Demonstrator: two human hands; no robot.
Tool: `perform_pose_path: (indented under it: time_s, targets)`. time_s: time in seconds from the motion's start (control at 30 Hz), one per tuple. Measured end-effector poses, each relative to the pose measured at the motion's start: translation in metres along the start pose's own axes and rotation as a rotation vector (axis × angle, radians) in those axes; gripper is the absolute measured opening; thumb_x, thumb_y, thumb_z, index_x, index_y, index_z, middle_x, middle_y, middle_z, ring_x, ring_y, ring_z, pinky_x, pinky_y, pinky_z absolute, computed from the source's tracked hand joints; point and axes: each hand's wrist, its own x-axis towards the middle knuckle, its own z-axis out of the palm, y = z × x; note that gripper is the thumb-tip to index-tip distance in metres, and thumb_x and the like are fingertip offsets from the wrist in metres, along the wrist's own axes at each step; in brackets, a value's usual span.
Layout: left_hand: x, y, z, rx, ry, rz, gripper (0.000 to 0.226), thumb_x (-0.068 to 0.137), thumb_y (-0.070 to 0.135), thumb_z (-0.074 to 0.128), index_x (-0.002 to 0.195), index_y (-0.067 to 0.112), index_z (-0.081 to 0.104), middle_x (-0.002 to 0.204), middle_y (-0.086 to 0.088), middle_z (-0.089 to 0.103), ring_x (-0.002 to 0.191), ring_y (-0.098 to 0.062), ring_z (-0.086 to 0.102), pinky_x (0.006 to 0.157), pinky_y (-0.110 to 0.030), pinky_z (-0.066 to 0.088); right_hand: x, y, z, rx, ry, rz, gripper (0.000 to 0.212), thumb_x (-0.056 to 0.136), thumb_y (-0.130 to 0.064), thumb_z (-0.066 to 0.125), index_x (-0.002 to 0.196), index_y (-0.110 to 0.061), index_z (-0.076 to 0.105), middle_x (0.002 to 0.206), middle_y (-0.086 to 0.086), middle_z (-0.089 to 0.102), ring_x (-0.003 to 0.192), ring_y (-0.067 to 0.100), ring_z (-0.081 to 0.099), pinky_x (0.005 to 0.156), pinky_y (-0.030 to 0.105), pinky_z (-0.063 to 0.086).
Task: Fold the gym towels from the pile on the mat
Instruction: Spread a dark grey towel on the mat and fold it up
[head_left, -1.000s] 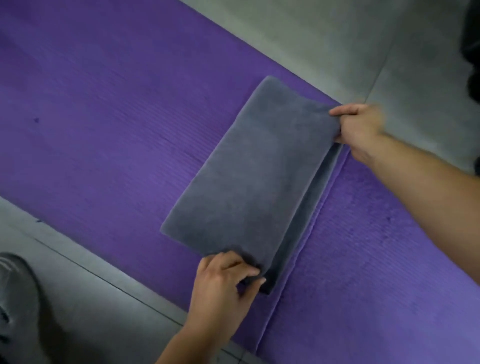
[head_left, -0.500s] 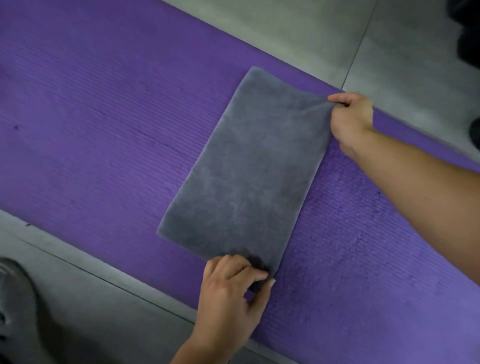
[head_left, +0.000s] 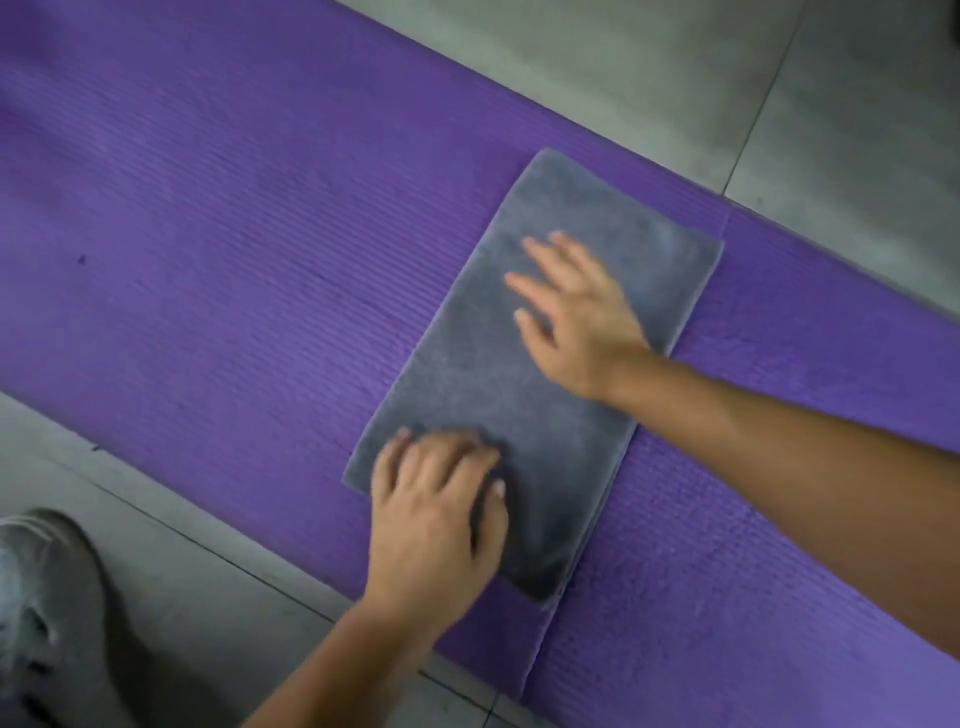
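At the near left corner sits a grey shoe (head_left: 41, 613) on the grey tiled floor (head_left: 171, 582). Just beyond it, the left hand (head_left: 434, 525) lies palm-down on the near end of the folded grey terry towel (head_left: 498, 395), fingers slightly curled and gripping nothing, though motion blur makes the fingertips hard to read. The towel lies flat as a long rectangle across the ribbed purple foam mat (head_left: 208, 260), its near corner close to the mat's front edge. Farther along, the right hand (head_left: 576, 312) rests open on the towel's far half, fingers spread and pointing left, flat against the cloth. Past the mat's far edge more tiled floor shows.
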Motion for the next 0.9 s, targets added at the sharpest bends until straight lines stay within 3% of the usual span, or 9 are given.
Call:
perform_pose_path:
  time_s: [0.07,0.13,0.2,0.37,0.43,0.53,0.63,0.73,0.9]
  targets:
    - [0.018,-0.025,0.002,0.194,-0.106,-0.152,0.056,0.097,0.042,0.046,0.143,0.012,0.053,0.156,-0.016,0.041,0.149,-0.032,0.033,0.124,-0.054,0.016,0.0,-0.026,0.021,-0.017,-0.131,-0.226,0.057,0.096,-0.044,0.038,0.144,-0.016,0.053,0.161,0.011,0.035,0.151,0.035,0.025,0.118,0.056,0.031]
    - [0.018,-0.041,0.007,0.302,-0.246,-0.223,0.073,0.101,0.053,0.032,0.158,0.008,0.029,0.167,-0.019,0.014,0.156,-0.032,0.009,0.125,-0.055,0.01,0.001,-0.038,0.034,-0.095,-0.256,-0.352,0.063,0.1,-0.047,0.03,0.154,-0.016,0.039,0.166,0.01,0.023,0.154,0.032,0.014,0.125,0.049,0.016]
    - [0.008,-0.049,0.013,0.347,-0.306,-0.227,0.078,0.101,0.058,0.025,0.16,0.007,0.021,0.168,-0.019,0.01,0.156,-0.033,0.008,0.124,-0.056,0.014,0.016,-0.029,0.033,-0.183,-0.308,-0.388,0.066,0.1,-0.051,0.022,0.158,-0.019,0.028,0.168,0.008,0.015,0.155,0.03,0.007,0.126,0.047,0.007]
    - [0.007,-0.046,0.015,0.385,-0.328,-0.261,0.079,0.101,0.06,0.022,0.161,0.008,0.014,0.168,-0.017,0.007,0.156,-0.033,0.005,0.124,-0.057,0.012,0.079,0.03,0.002,-0.235,-0.329,-0.057,0.067,0.102,-0.056,0.017,0.161,-0.027,0.009,0.17,-0.004,-0.001,0.156,0.024,-0.005,0.126,0.046,0.003]
    - [0.006,-0.047,0.015,0.364,-0.323,-0.252,0.08,0.101,0.06,0.022,0.161,0.009,0.013,0.169,-0.016,0.006,0.157,-0.032,0.004,0.124,-0.056,0.014,0.099,0.042,-0.009,-0.253,-0.313,0.018,0.061,0.105,-0.053,0.024,0.16,-0.032,0.014,0.169,-0.007,0.003,0.156,0.023,0.001,0.124,0.047,0.01]
    - [0.006,-0.049,0.009,0.295,-0.339,-0.269,0.075,0.103,0.058,0.021,0.162,0.014,0.012,0.169,-0.013,0.005,0.157,-0.029,0.001,0.125,-0.054,0.014,0.128,0.042,-0.027,-0.293,-0.266,-0.003,0.046,0.104,-0.042,0.04,0.15,-0.032,0.043,0.161,-0.002,0.032,0.142,0.031,0.028,0.112,0.049,0.027]
    - [0.008,-0.051,-0.004,0.198,-0.286,-0.31,0.059,0.104,0.043,0.03,0.157,0.017,0.034,0.165,-0.011,0.027,0.153,-0.031,0.022,0.119,-0.051,0.03,0.151,0.042,-0.046,-0.307,-0.342,-0.056,0.037,0.099,-0.034,0.054,0.135,-0.031,0.06,0.142,0.002,0.052,0.125,0.033,0.047,0.106,0.049,0.041]
    - [0.012,-0.057,-0.019,0.112,-0.152,-0.384,0.04,0.097,0.026,0.049,0.134,0.018,0.061,0.138,-0.008,0.057,0.12,-0.032,0.055,0.093,-0.047,0.051,0.155,0.039,-0.053,-0.286,-0.382,-0.02,0.034,0.096,-0.032,0.059,0.129,-0.031,0.064,0.13,0.004,0.051,0.117,0.033,0.058,0.1,0.048,0.048]
    - [0.027,-0.07,-0.038,-0.047,-0.197,-0.597,0.026,0.092,0.031,0.065,0.117,0.027,0.061,0.112,0.009,0.055,0.097,-0.016,0.058,0.069,-0.032,0.044,0.154,0.033,-0.045,-0.305,-0.344,0.02,0.027,0.096,-0.029,0.06,0.121,-0.024,0.066,0.121,0.008,0.051,0.107,0.036,0.06,0.092,0.047,0.051]
